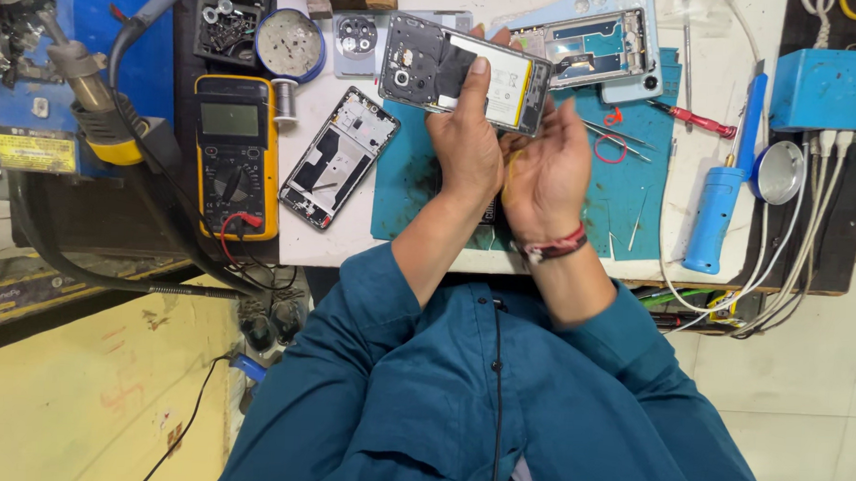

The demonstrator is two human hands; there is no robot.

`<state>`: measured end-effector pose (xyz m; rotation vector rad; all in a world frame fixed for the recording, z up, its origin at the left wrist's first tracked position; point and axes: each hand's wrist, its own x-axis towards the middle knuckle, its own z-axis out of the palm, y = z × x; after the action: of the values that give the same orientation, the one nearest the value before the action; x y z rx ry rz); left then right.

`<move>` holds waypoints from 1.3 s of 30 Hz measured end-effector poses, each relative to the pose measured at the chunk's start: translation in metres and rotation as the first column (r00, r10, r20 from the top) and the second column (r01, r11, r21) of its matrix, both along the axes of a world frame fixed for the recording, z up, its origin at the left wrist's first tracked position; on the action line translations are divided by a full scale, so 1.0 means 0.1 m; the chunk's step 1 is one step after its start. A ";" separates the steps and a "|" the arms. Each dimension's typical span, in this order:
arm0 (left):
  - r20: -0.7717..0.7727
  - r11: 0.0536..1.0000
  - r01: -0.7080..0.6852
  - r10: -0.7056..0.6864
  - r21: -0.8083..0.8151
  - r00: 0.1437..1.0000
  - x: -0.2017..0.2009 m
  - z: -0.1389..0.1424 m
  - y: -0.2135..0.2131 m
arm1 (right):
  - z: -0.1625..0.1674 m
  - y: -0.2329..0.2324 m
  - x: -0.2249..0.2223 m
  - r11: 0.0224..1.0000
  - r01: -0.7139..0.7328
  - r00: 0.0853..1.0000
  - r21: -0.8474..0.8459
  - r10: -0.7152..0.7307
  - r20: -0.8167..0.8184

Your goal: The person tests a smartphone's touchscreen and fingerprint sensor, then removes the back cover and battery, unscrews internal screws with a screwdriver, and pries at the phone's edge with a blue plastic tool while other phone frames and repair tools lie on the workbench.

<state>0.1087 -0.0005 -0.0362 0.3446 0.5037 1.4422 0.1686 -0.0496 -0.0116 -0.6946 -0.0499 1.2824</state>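
At the far left, one hot-air nozzle (78, 72) on a dark hose is seen beside one yellow multimeter (237, 153), with its red lead plugged in at the bottom. Above it, one round blue tin (291, 44) of small parts is set, and one solder spool (283, 101) stands just beside the meter. One bare phone frame (339, 158) is laid tilted on the white bench (705, 174), left of the one teal work mat (411, 188). Over that mat, one opened phone (464, 73), back cover off and battery exposed, is held up by two hands: the left hand (469, 147) is clenched around its lower edge, thumb pressed on the battery, while the right hand (549, 174), wearing one corded bracelet, is cupped under the right end; whether its fingers grip cannot be told. Behind, one pale-blue phone shell (601, 47) is laid. Further right, one pair of tweezers (616, 138), one red screwdriver (695, 118), one blue cylindrical tool (718, 213) and one blue box (820, 88) are seen.
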 end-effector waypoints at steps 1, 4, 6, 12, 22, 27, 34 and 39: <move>-0.007 1.000 -0.004 0.004 0.014 1.000 -0.03 0.01 0.00 | 0.00 -0.06 -0.01 0.999 -0.042 0.998 -0.031 0.040 -0.054; -0.044 0.996 -0.015 0.019 0.090 0.999 -0.14 0.04 0.04 | 0.00 -0.22 0.06 0.990 -0.137 0.969 -0.038 0.126 -0.210; -0.057 0.994 -0.021 0.027 0.111 0.998 -0.22 0.04 0.06 | 0.00 -0.31 0.12 0.987 -0.162 0.955 -0.021 0.151 -0.255; -0.032 0.999 0.019 -0.018 0.048 0.999 -0.32 0.03 0.06 | 0.25 -0.33 0.23 0.964 0.043 0.374 0.263 -0.260 0.890; -0.107 0.983 0.133 -0.147 -0.127 0.983 -0.26 0.11 -0.25 | 0.45 -0.39 0.01 0.962 -0.271 -0.767 0.039 -0.241 0.595; -0.362 0.928 0.334 -0.371 -0.162 0.855 -0.39 0.27 -0.42 | 0.44 -0.48 0.20 0.978 -0.195 -0.615 0.076 -0.182 0.767; -0.356 0.923 0.375 -0.322 0.089 0.877 -0.69 0.16 -0.54 | 0.23 -0.67 0.37 0.979 -0.203 0.709 -0.020 0.161 0.687; -0.471 0.909 0.410 -0.331 0.071 0.817 -0.85 -0.05 -0.61 | 0.01 -0.86 0.29 0.972 -0.223 0.795 -0.077 0.227 0.562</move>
<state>0.0232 -0.0614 -0.0414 0.8832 0.6455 1.0156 0.1972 -0.1353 -0.0109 -1.0870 -0.6391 1.2584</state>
